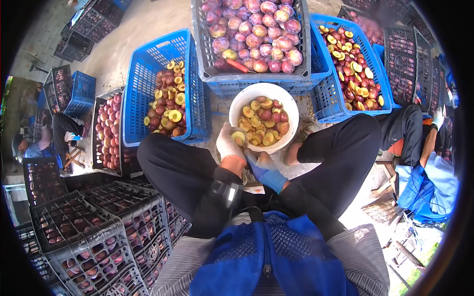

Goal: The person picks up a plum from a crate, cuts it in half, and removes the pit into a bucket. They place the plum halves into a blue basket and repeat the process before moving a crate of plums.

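Note:
My left hand (228, 144), in a white glove, is closed on a cut plum half (238, 137) with yellow flesh, at the near left rim of a white bucket (295, 116). Cut plum pieces (266, 121) lie inside the bucket. Beside it my right hand (265, 169), in a blue and white glove, is closed just below the bucket's near rim; whatever its fingers hold is too hidden to name. Behind the bucket stands a black crate (198, 49) of whole plums, with a red-handled tool (237, 65) lying on the fruit.
Blue crates of cut plums stand at left (134, 98) and right (316, 96). Black crates (89, 246) of plums are stacked at the lower left. Another person's gloved hand (438, 120) is at the far right; a person (37, 148) sits at the far left.

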The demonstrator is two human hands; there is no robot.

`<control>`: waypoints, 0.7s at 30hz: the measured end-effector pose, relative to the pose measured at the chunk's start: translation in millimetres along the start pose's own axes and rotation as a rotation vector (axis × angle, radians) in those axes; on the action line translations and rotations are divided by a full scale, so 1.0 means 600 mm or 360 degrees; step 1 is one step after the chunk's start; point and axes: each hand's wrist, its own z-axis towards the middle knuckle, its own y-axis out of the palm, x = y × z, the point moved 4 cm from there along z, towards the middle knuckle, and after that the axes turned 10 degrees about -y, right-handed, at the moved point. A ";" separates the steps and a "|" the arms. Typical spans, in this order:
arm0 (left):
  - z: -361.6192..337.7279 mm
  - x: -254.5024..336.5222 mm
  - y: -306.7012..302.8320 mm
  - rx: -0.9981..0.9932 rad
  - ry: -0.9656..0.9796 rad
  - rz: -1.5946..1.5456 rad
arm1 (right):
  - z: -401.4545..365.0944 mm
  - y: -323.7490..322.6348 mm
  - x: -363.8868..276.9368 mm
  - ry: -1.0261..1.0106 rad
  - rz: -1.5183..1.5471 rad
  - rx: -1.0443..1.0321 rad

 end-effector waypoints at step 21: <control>0.001 0.020 0.062 -0.0674 -0.0450 0.0469 | -0.013 0.003 -0.017 0.0600 0.2436 -0.1022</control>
